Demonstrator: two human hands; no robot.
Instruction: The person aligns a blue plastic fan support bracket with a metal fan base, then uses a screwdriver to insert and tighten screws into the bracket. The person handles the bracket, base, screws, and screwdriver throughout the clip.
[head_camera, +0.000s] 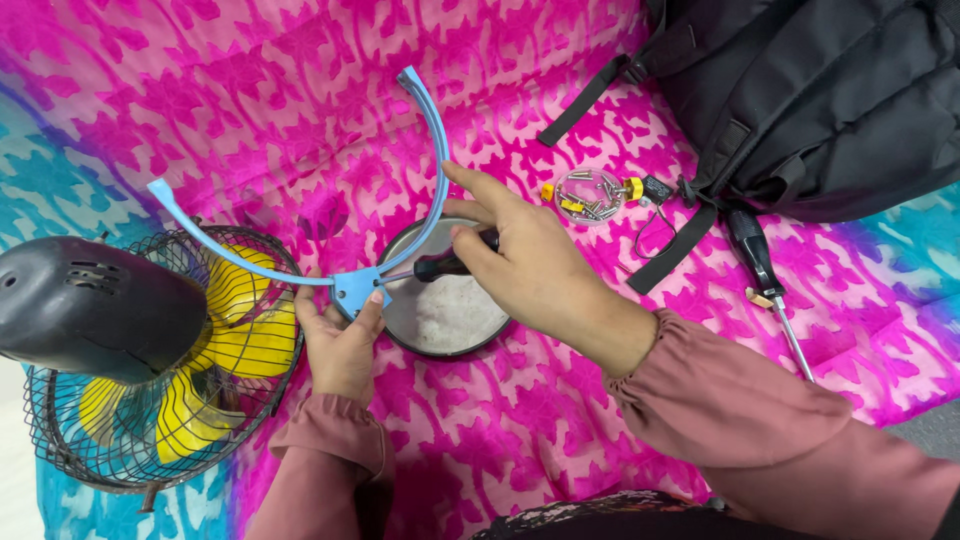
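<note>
My left hand (341, 345) pinches the square middle block of a light blue curved plastic bracket (435, 150), whose two arms sweep up and out over the cloth. My right hand (520, 262) grips a black-handled screwdriver (447, 265) with its tip pointed at that block. Under the bracket lies a round grey metal base plate (440, 315). A small table fan (140, 350) with a black motor housing, yellow blades and a wire cage lies on its face at the left, touching my left hand.
A pink and turquoise patterned cloth (250, 90) covers the surface. A clear round lid holding several screws (590, 196) lies by a black backpack (820, 90) at the upper right. A second screwdriver (765, 275) rests near the backpack's strap.
</note>
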